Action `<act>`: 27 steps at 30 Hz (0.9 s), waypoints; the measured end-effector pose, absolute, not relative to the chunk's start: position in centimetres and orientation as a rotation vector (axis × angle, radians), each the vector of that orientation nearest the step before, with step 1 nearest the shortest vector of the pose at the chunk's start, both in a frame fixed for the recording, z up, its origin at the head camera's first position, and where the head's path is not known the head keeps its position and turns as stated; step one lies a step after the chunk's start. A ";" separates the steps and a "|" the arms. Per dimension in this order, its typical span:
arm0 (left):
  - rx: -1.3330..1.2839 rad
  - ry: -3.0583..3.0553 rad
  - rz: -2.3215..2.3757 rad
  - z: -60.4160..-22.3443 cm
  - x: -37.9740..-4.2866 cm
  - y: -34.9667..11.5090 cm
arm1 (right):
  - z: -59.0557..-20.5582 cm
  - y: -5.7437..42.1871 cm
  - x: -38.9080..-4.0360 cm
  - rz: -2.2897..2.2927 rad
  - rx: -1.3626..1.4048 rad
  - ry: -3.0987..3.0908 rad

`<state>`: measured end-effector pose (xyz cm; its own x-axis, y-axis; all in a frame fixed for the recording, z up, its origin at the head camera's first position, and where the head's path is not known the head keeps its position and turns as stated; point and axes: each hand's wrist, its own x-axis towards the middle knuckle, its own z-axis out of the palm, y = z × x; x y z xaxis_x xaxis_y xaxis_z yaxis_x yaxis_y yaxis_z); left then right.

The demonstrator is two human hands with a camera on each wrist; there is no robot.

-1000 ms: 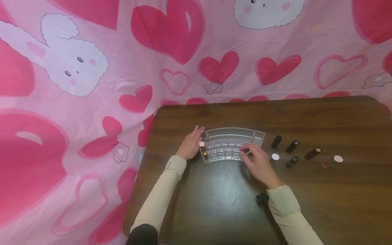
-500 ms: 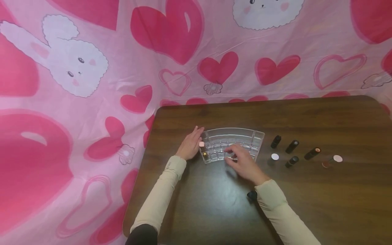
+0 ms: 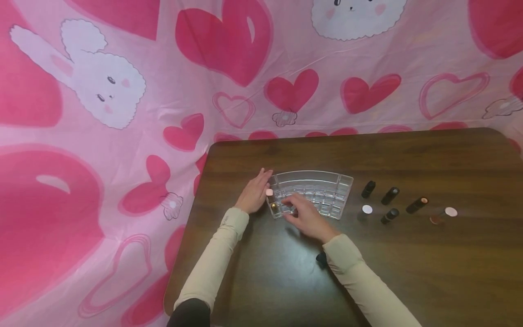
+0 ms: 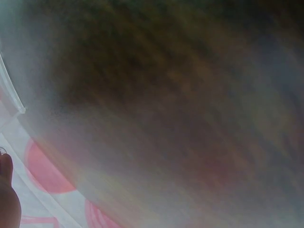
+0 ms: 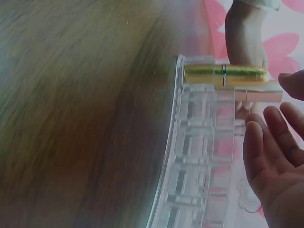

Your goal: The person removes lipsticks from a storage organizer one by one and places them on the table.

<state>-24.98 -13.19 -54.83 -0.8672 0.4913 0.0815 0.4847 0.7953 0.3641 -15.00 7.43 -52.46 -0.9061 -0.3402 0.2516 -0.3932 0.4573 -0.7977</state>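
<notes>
A clear, curved organizer (image 3: 327,177) with small compartments stands on the table. At its left end two tubes are upright: a shiny gold lipstick tube (image 5: 202,74) in the front row and a pink-topped one (image 3: 269,193) just behind. My left hand (image 3: 254,193) rests against the organizer's left side with fingers extended. Over the front left compartments hovers my right hand (image 3: 304,217), thumb and fingers apart, close to the gold tube. In the right wrist view nothing shows between its loosely bent fingers (image 5: 254,147). The left wrist view is mostly blurred.
Right of the organizer, several lipsticks stand on the brown table (image 3: 278,272): black ones (image 3: 368,189), a white-topped one (image 3: 367,210), one with a copper-coloured top (image 3: 417,205) and a pink-topped one (image 3: 451,212). A pink heart-patterned cloth (image 3: 184,91) hangs behind and left.
My right hand has moved left along the front of the organizer, from its right part to near the gold tube. My left hand and the organizer have stayed in place.
</notes>
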 end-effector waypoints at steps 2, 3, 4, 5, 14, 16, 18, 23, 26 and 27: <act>0.822 2.966 0.590 -54.9 -25.0 -13.2 | -52.6 7.0 -15.2 1.468 0.673 -2.624; 0.833 2.970 0.588 -54.9 -25.1 -13.2 | -52.6 6.7 -15.3 1.470 0.676 -2.624; 0.845 2.974 0.587 -54.9 -25.1 -13.2 | -52.7 6.5 -15.3 1.467 0.673 -2.629; 0.858 2.976 0.585 -54.9 -25.1 -13.2 | -52.7 6.3 -15.4 1.474 0.671 -2.632; 0.900 2.989 0.584 -54.9 -25.0 -13.3 | -52.7 5.1 -15.7 1.474 0.623 -2.694; 0.898 2.989 0.583 -55.0 -25.0 -13.3 | -52.8 4.9 -15.7 1.477 0.610 -2.698; 0.896 2.992 0.575 -55.0 -25.0 -13.3 | -52.9 4.8 -15.8 1.481 0.596 -2.700; 0.885 2.990 0.588 -55.0 -25.0 -13.3 | -53.2 4.4 -16.0 1.472 0.574 -2.710; 0.872 2.986 0.598 -55.0 -25.0 -13.3 | -53.4 4.2 -16.1 1.450 0.577 -2.706; 0.869 2.986 0.599 -55.0 -25.0 -13.3 | -53.5 4.1 -16.1 1.439 0.580 -2.700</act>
